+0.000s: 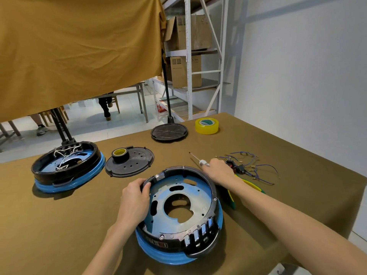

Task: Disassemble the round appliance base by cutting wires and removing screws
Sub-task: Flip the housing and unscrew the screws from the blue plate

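Olive-brown cloth covers the desk [59,225], and nearest its front edge sits the round black-and-blue plastic appliance base [179,213], open side up, showing a stiff blue-grey metal plate with cut-outs. It looks rigid and moderately heavy, smooth on the blue skirt, so the raised black rim is the sound place to hold. The left hand [135,203] grips that rim on its left side, fingers curled over the edge. A red label on the front wall is too blurred to read. Just beyond the base, the right hand [217,170] closes round the white handle of a thin-shafted screwdriver [195,157]. Yellow-and-green pliers [248,184] lie under the forearm, beside loose blue wires with a small black switch [246,166]. Farther back a yellow tape roll [207,126] stands near the far edge, its green-printed core label illegible.
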`<state>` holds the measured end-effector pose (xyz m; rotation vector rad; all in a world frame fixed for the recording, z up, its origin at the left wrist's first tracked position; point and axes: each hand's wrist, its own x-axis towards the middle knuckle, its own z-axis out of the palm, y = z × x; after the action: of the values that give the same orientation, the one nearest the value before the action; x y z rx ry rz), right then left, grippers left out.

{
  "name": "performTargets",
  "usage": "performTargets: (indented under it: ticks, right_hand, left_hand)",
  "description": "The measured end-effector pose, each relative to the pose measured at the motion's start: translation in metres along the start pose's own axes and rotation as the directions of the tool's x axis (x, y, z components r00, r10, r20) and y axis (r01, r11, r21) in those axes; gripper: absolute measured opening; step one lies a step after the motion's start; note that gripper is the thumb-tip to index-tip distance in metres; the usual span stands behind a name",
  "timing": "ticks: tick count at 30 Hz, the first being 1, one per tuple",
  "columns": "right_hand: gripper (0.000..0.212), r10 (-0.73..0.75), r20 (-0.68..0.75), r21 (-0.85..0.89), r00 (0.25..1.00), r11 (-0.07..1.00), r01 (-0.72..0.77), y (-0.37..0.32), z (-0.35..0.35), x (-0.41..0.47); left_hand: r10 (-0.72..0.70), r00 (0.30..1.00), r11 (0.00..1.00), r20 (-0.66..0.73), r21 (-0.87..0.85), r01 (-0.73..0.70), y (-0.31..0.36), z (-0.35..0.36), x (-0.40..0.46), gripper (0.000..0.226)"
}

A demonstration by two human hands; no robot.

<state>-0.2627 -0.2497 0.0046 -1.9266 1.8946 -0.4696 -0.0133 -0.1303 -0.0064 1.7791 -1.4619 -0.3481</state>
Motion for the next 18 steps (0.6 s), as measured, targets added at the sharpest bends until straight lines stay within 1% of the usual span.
performTargets:
  ticks: [1, 3, 4, 5, 6, 8, 9, 10, 11, 12, 15, 17, 18]
  right_hand:
    - [0.045, 0.014, -0.028, 0.156, 1.000, 0.988, -0.009, 0.000, -0.002, -0.003]
    - [0.050, 0.059, -0.035, 0.468, 0.998, 0.883, -0.035, 0.001, -0.008, -0.014]
    - [0.051, 0.079, -0.009, 0.555, 0.997, 0.830, -0.061, 0.000, -0.010, -0.022]
    - [0.051, 0.083, 0.007, 0.590, 0.997, 0.804, -0.072, 0.000, -0.011, -0.030]
    - [0.051, 0.072, -0.015, 0.573, 0.997, 0.818, -0.050, 0.001, -0.012, -0.036]
    - [0.052, 0.053, -0.076, 0.528, 0.996, 0.849, -0.005, 0.002, -0.013, -0.048]
    - [0.052, 0.053, -0.060, 0.580, 0.997, 0.815, -0.008, 0.000, -0.014, -0.052]
    - [0.052, 0.049, -0.016, 0.671, 0.999, 0.741, -0.025, -0.003, -0.015, -0.055]
    - [0.051, 0.039, 0.031, 0.736, 0.999, 0.675, -0.049, -0.008, -0.018, -0.057]
    - [0.051, 0.023, 0.054, 0.766, 0.998, 0.640, -0.056, -0.012, -0.020, -0.059]
    - [0.050, 0.025, 0.044, 0.815, 0.999, 0.577, -0.050, -0.018, -0.026, -0.060]
    - [0.051, -0.012, 0.047, 0.822, 0.999, 0.568, -0.031, -0.017, -0.026, -0.059]
    - [0.050, -0.043, 0.049, 0.812, 0.998, 0.583, -0.015, -0.017, -0.024, -0.058]
  left_hand:
    - [0.012, 1.000, 1.000, -0.028, -0.016, -0.012, -0.001, -0.002, 0.001, 0.024]
    - [0.024, 0.994, 0.997, -0.104, -0.072, -0.032, -0.001, -0.008, 0.004, 0.020]
    - [0.018, 0.987, 0.994, -0.157, -0.099, -0.034, 0.000, -0.010, 0.005, 0.021]
    - [0.010, 0.975, 0.992, -0.222, -0.120, -0.038, 0.001, -0.011, 0.006, 0.024]
    - [0.005, 0.955, 0.989, -0.295, -0.140, -0.048, 0.003, -0.012, 0.005, 0.027]
    - [0.017, 0.894, 0.978, -0.448, -0.179, -0.108, 0.011, -0.012, 0.003, 0.027]
    - [0.042, 0.862, 0.970, -0.505, -0.185, -0.156, 0.015, -0.012, 0.003, 0.027]
    - [0.075, 0.840, 0.962, -0.537, -0.182, -0.202, 0.019, -0.012, 0.005, 0.028]
    - [0.106, 0.832, 0.955, -0.545, -0.178, -0.238, 0.023, -0.012, 0.007, 0.028]
    - [0.128, 0.833, 0.949, -0.539, -0.178, -0.261, 0.025, -0.012, 0.010, 0.029]
    - [0.111, 0.852, 0.937, -0.511, -0.233, -0.262, 0.032, -0.012, 0.014, 0.028]
    - [0.082, 0.863, 0.923, -0.498, -0.290, -0.255, 0.038, -0.014, 0.013, 0.025]
    - [0.080, 0.868, 0.914, -0.491, -0.310, -0.260, 0.040, -0.016, 0.012, 0.022]
